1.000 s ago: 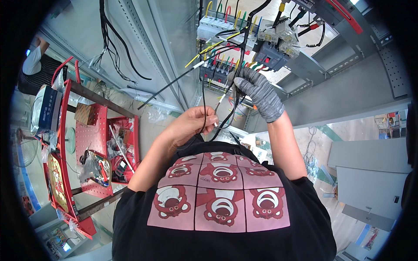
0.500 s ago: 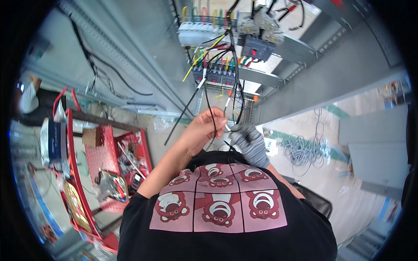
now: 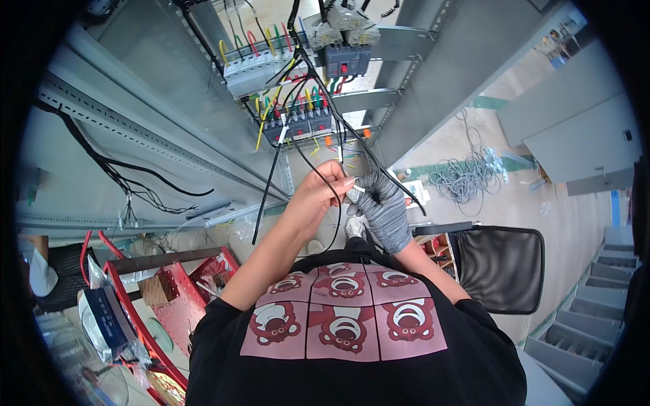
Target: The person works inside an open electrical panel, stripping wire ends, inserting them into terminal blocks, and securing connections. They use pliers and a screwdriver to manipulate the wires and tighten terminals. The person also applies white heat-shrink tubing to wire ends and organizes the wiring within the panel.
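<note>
My left hand [image 3: 321, 193], bare, pinches a thin black wire between thumb and fingertips in front of my chest. Against it, my right hand [image 3: 382, 206] in a grey knit glove is closed on the same wire, its fingertips partly hidden. A short white sleeve [image 3: 359, 189] shows between the two hands. The black wires [image 3: 313, 74] come down in a bundle from the cabinet above. One loose black wire [image 3: 267, 196] with a white sleeve hangs left of my left hand, and a thicker one passes behind my right hand.
Breakers [image 3: 301, 127] with coloured wires and a larger breaker [image 3: 345, 61] sit in the grey cabinet ahead. A red cart [image 3: 179, 308] stands at left, a black mesh chair [image 3: 501, 269] at right. Coiled grey cable [image 3: 464, 179] lies on the floor.
The view has turned, so the cabinet appears further left and more of the chair shows. My hands stay together at the wire; the white sleeve now lies more crosswise between them.
</note>
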Available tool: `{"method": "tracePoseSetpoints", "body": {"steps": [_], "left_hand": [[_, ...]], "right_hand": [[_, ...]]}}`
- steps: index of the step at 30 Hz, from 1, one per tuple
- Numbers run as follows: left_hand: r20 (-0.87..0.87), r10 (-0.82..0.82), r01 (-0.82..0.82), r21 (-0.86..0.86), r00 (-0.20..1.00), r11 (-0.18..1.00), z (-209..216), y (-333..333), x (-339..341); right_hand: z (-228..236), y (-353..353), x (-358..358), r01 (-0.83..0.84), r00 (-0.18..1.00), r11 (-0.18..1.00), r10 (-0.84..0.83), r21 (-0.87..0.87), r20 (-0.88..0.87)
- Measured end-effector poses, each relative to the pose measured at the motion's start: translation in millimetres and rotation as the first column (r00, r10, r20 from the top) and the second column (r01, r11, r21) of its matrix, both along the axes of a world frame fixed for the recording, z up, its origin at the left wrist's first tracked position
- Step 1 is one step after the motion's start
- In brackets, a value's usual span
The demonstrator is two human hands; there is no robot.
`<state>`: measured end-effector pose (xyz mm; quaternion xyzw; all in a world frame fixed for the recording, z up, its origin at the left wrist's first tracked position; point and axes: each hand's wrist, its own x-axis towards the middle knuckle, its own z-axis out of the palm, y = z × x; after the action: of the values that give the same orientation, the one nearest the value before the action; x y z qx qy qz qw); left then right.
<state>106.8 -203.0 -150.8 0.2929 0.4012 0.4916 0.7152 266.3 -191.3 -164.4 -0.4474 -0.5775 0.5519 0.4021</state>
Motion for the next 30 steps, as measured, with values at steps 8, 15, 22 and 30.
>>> {"method": "tracePoseSetpoints", "body": {"steps": [8,15,22,30], "left_hand": [[0.001,-0.095,0.095,0.079,0.995,0.992,13,4,-5],[0.071,-0.06,0.055,0.065,0.996,0.996,13,1,-11],[0.138,-0.093,0.089,0.035,0.986,0.995,8,7,-14],[0.105,-0.112,0.108,0.037,0.988,0.993,16,9,-13]], "right_hand": [[17,-4,-2,0.056,0.981,0.997,-0.064,-0.049,-0.181],[16,1,-3,0.124,0.923,0.982,-0.167,-0.143,-0.347],[3,-2,-11,0.095,0.978,0.995,-0.086,0.04,-0.189],[14,4,-6,0.132,0.975,0.99,-0.12,0.055,-0.185]]}}
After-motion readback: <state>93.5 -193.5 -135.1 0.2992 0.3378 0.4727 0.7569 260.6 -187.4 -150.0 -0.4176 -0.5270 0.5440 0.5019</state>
